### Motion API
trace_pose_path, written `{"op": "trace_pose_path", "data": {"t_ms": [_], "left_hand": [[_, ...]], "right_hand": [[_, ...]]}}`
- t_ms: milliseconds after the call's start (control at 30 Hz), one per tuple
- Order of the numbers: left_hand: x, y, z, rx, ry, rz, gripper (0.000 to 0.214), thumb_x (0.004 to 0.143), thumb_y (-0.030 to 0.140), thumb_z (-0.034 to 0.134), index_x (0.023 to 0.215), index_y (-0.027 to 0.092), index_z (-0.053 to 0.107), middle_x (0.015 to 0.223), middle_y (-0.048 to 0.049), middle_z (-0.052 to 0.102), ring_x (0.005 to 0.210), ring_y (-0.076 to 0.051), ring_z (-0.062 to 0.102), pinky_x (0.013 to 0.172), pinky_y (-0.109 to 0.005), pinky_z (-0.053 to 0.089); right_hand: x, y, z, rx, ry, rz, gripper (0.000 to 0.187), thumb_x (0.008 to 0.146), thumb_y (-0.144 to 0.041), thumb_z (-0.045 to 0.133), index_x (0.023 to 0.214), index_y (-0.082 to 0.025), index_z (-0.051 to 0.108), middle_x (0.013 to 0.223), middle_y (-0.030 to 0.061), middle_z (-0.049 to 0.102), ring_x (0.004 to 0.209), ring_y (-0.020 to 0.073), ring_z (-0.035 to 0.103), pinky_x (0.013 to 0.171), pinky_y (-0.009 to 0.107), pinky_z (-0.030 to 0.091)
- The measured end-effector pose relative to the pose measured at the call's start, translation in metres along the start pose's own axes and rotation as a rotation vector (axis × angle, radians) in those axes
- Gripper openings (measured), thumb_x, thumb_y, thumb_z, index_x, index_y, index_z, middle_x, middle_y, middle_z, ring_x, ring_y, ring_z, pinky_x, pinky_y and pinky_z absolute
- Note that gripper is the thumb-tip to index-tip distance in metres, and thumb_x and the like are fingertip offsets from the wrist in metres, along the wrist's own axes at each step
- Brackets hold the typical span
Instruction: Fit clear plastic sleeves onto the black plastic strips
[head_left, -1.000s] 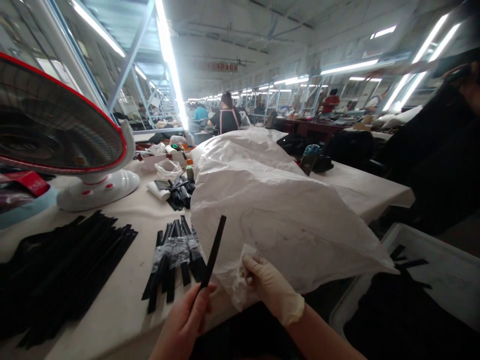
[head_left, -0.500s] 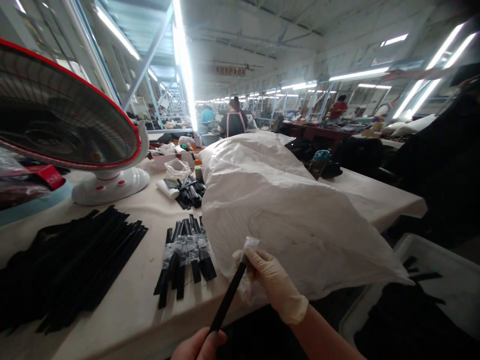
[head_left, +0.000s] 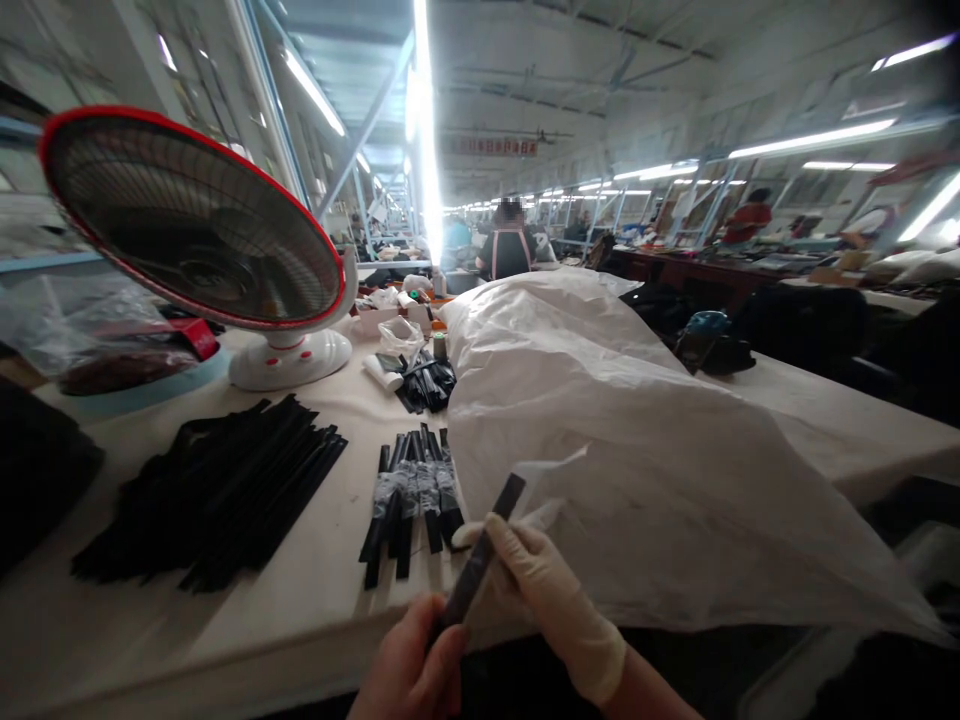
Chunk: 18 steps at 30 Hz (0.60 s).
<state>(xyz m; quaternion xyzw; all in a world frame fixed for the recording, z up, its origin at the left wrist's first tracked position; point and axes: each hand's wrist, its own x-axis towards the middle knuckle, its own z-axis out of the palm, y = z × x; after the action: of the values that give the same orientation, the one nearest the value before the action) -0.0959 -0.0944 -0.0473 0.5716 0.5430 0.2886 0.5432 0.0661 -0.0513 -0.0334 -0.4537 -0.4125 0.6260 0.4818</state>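
Observation:
A dark strip (head_left: 474, 575) slants up between my two hands over the table's front edge. My left hand (head_left: 412, 660), bare, is closed around its lower part. Higher up, my right hand (head_left: 551, 595), in a pale glove, pinches it between thumb and fingers, and the upper end sticks out past them. Thin clear plastic (head_left: 551, 480) shows just behind the gloved fingers; whether they hold it too, I cannot tell. Left of the hands lie several black strips bundled in clear wrap (head_left: 409, 490). A larger pile of black strips (head_left: 225, 490) is farther left.
A big white plastic sack (head_left: 585, 380) covers the middle and right of the table (head_left: 315, 610). A fan with a red rim (head_left: 225, 250) stands at the back left. Behind the bundles are short black strips (head_left: 429, 380) and a white roll (head_left: 384, 372). A person (head_left: 508, 245) sits beyond.
The strip's upper end now extends bare beyond the gloved fingers, where clear plastic was before. My hands are closer together on it. The view has turned left.

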Motion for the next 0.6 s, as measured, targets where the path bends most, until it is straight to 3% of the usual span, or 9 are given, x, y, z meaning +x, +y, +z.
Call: {"op": "trace_pose_path", "data": {"t_ms": [100, 200, 233, 367, 500, 600], "left_hand": [[-0.001, 0.002, -0.005, -0.002, 0.118, -0.006, 0.046, 0.079, 0.057, 0.044, 0.104, 0.019, 0.042, 0.044, 0.0083, 0.051, 0.03, -0.008, 0.036, 0.032, -0.017, 0.025], [-0.008, -0.002, -0.006, 0.051, 0.208, 0.037, 0.056, 0.08, 0.058, 0.042, 0.119, 0.018, 0.039, 0.043, 0.0095, 0.048, 0.032, -0.009, 0.035, 0.034, -0.019, 0.026], [-0.01, -0.003, -0.005, 0.055, 0.22, 0.063, 0.057, 0.08, 0.058, 0.041, 0.121, 0.018, 0.039, 0.043, 0.0101, 0.045, 0.034, -0.01, 0.035, 0.036, -0.02, 0.026], [-0.007, 0.002, 0.005, 0.004, 0.234, 0.136, 0.061, 0.081, 0.06, 0.039, 0.122, 0.015, 0.04, 0.043, 0.0105, 0.039, 0.038, -0.011, 0.038, 0.041, -0.022, 0.029], [-0.001, 0.01, 0.003, 0.005, 0.284, 0.174, 0.059, 0.081, 0.058, 0.042, 0.122, 0.016, 0.041, 0.044, 0.0091, 0.042, 0.039, -0.011, 0.039, 0.043, -0.023, 0.033], [-0.002, 0.007, -0.002, 0.0, 0.252, 0.166, 0.057, 0.079, 0.062, 0.042, 0.113, 0.017, 0.049, 0.045, 0.0092, 0.039, 0.038, -0.009, 0.036, 0.041, -0.021, 0.028]], "right_hand": [[-0.003, 0.005, 0.016, -0.024, -0.117, 0.073, 0.052, 0.07, -0.063, 0.057, 0.081, -0.013, 0.07, 0.058, -0.0005, 0.055, 0.047, 0.0065, 0.04, 0.044, 0.019, 0.028], [-0.007, 0.001, 0.016, -0.022, -0.288, 0.149, 0.051, 0.069, -0.062, 0.059, 0.08, -0.014, 0.07, 0.055, -0.0007, 0.056, 0.046, 0.0072, 0.043, 0.045, 0.019, 0.032], [-0.007, -0.001, 0.015, 0.027, -0.266, 0.146, 0.051, 0.07, -0.062, 0.058, 0.084, -0.015, 0.07, 0.057, -0.0001, 0.057, 0.049, 0.0081, 0.047, 0.048, 0.019, 0.035], [-0.001, 0.003, 0.021, 0.262, 0.022, 0.061, 0.057, 0.071, -0.066, 0.053, 0.097, -0.018, 0.068, 0.07, 0.0018, 0.063, 0.06, 0.0113, 0.054, 0.06, 0.023, 0.043], [-0.001, 0.011, 0.028, 0.182, -0.197, 0.171, 0.063, 0.065, -0.068, 0.058, 0.091, -0.012, 0.07, 0.066, 0.0049, 0.063, 0.058, 0.0153, 0.057, 0.06, 0.028, 0.046], [0.001, 0.0, 0.021, 0.25, -0.141, 0.104, 0.058, 0.068, -0.064, 0.059, 0.099, -0.017, 0.068, 0.073, 0.0032, 0.065, 0.07, 0.0156, 0.059, 0.07, 0.027, 0.046]]}}
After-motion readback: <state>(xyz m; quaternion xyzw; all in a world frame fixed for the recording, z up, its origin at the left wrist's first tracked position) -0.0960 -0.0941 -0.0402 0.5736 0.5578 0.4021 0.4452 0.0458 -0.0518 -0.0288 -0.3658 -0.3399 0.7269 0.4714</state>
